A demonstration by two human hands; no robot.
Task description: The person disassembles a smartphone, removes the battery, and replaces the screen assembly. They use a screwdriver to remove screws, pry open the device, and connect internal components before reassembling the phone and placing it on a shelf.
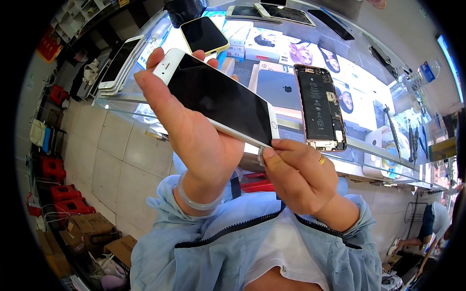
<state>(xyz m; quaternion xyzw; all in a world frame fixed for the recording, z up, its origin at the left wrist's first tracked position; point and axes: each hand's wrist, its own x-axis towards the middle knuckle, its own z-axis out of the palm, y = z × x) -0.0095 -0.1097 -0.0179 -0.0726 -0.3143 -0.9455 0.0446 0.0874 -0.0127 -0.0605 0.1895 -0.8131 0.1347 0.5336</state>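
Observation:
My left hand (194,145) holds a white phone (218,94) with a dark screen, tilted, its home-button end toward the lower right. My right hand (303,179) is closed at that end, touching the phone, with thumb and forefinger on a small pale piece (262,157) that I cannot make out clearly. An opened phone (320,109) with battery and inner parts exposed lies on the glass counter to the right. A yellow-edged phone (204,34) lies beyond my left hand, and stacked white phones (119,65) lie to its left.
The glass counter (369,140) holds boxes (279,89), more phones (284,13), slim tools (393,131) and a bottle (427,72). Red plastic items (65,193) and cardboard boxes (90,228) line the left side of the floor. Another person (432,220) is at the lower right.

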